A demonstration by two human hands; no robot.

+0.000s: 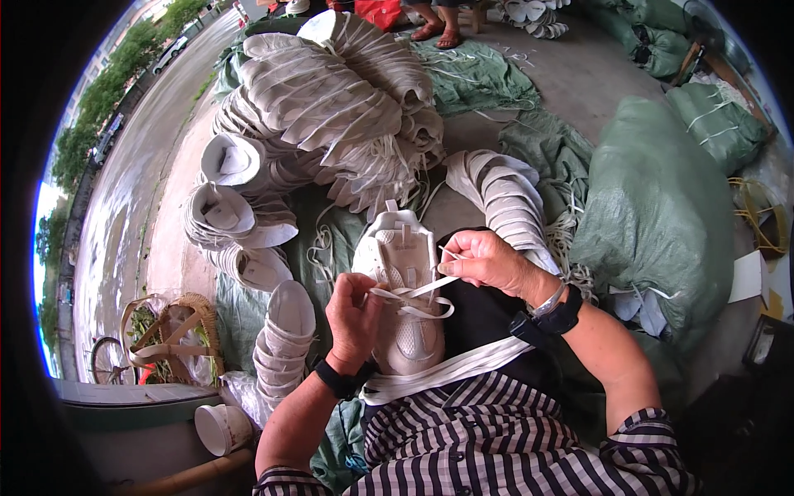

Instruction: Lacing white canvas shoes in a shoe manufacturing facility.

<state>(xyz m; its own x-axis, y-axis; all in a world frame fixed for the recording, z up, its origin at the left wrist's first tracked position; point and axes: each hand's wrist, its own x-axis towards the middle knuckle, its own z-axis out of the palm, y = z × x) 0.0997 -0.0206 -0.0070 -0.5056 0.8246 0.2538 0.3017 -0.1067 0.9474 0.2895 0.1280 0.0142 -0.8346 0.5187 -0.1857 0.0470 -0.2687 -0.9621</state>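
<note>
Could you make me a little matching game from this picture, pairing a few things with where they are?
Things:
1. white shoe
2. woven basket
3. green sacks
4. white cup

Places:
a. far right
b. lower left, lying on its side
c. on the lap, between left hand and right hand
d. left, near a bicycle wheel

Pairs: 1-c, 2-d, 3-a, 4-b
</note>
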